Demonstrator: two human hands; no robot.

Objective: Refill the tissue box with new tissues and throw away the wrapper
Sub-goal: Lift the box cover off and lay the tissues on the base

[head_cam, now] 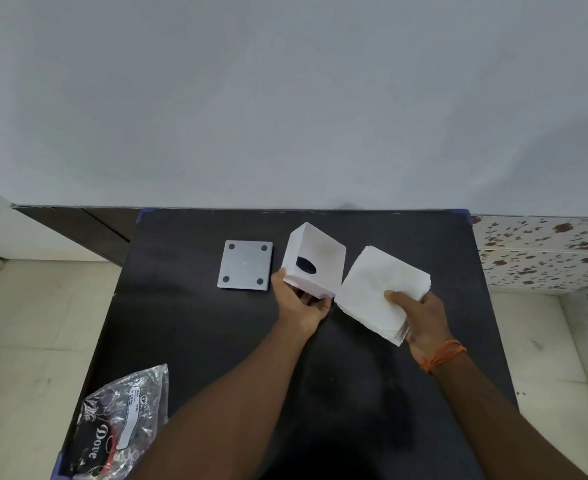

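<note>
A white cube tissue box is tilted above the black table, its open underside facing me, with a dark oval slot showing inside. My left hand grips its lower near edge. Right beside the box, my right hand holds a thick stack of white tissues, thumb on top, with the stack's left corner almost touching the box. The clear, crumpled plastic wrapper with "Dove" printed on it lies at the table's near left corner.
A grey square plate with round pads at its corners lies flat on the table left of the box. A pale wall rises behind the table. Light floor tiles lie on both sides, and a flower-patterned surface is at the right.
</note>
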